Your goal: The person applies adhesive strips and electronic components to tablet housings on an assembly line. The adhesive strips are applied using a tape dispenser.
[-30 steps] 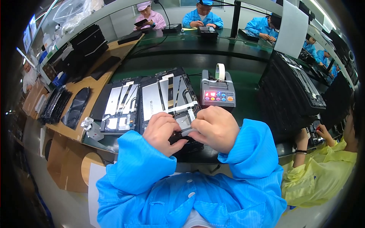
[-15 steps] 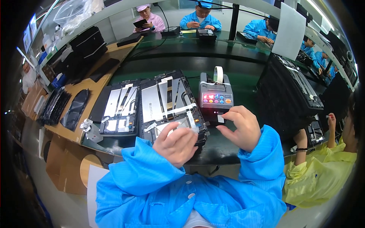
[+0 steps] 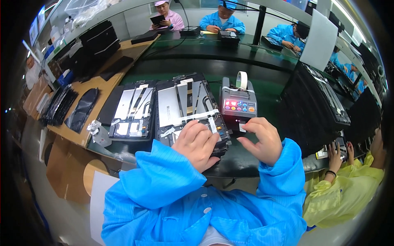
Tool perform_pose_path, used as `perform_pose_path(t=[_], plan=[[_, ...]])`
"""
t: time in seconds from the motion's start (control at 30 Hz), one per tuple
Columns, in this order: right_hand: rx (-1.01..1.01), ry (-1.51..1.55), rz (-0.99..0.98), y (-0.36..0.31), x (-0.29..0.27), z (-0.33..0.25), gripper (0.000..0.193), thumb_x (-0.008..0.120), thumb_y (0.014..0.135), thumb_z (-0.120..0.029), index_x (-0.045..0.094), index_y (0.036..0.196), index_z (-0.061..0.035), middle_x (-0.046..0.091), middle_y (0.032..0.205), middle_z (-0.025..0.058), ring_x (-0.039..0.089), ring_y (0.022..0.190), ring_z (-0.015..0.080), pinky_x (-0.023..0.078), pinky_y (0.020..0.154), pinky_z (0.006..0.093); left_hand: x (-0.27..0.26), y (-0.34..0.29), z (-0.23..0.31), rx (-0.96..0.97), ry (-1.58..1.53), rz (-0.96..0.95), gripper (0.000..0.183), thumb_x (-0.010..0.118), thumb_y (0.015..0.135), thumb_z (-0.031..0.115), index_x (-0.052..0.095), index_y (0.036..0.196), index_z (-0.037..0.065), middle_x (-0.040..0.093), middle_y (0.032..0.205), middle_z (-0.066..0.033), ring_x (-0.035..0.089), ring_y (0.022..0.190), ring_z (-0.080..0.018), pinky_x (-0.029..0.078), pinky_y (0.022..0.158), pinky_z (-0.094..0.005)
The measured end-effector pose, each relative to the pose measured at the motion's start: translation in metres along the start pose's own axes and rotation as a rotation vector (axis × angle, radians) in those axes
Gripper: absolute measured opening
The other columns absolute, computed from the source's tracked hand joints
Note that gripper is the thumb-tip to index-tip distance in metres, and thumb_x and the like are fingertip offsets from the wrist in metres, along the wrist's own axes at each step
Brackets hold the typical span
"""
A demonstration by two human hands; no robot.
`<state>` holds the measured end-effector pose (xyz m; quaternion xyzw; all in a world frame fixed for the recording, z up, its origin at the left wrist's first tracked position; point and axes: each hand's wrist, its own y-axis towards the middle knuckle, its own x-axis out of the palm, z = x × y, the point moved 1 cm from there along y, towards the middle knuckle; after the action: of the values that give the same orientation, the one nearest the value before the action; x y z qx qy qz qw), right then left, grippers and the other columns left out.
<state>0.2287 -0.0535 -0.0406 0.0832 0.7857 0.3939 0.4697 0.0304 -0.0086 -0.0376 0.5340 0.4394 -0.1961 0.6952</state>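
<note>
The uppermost opened tablet of a stack lies before me, its silver panel and flat cables bare and white tape strips across it. My left hand rests on its near part, fingers lying together over the surface; what is under the fingertips is hidden. Right of the stack stands a grey tape dispenser with lit buttons and a white tape roll on top. A short white tape end sticks out of its front. My right hand is beside it, index fingertip at the tape, thumb apart.
A second opened tablet lies to the left, near a small white bottle. Tall black stacks stand at the right. A co-worker in a yellow sleeve works there. Black sleeves lie on the cardboard-covered left bench.
My left hand has come down onto the tablet's near part, its fingers flatter than before. My right hand stays by the tape end. The view has shifted slightly.
</note>
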Motion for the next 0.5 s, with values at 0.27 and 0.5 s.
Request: perform_pose_path(t=[0.27,0.5], plan=[[0.089,0.066,0.002,0.001,-0.001,-0.006,0.026,0.07,0.061,-0.01,0.057,0.083,-0.0046,0.055,0.083,0.0101,0.057,0.07,0.0255,0.047,0.06,0.032,-0.019,-0.028,-0.012,-0.021,0.319,-0.026,0.051,0.072,0.054,0.031,0.06,0.096,0.006,0.054,0.1,-0.0064,0.037,0.105,-0.0206,0.027,0.095,-0.0419],[0.057,0.096,-0.055,0.008,0.011,-0.011,0.027,0.069,0.063,-0.011,0.056,0.085,-0.0033,0.056,0.084,0.0106,0.057,0.069,0.025,0.047,0.061,0.0317,-0.014,-0.032,-0.011,0.073,0.231,0.048,0.055,0.071,0.053,0.032,0.058,0.1,0.007,0.052,0.106,-0.0065,0.038,0.105,-0.0215,0.029,0.093,-0.0406]])
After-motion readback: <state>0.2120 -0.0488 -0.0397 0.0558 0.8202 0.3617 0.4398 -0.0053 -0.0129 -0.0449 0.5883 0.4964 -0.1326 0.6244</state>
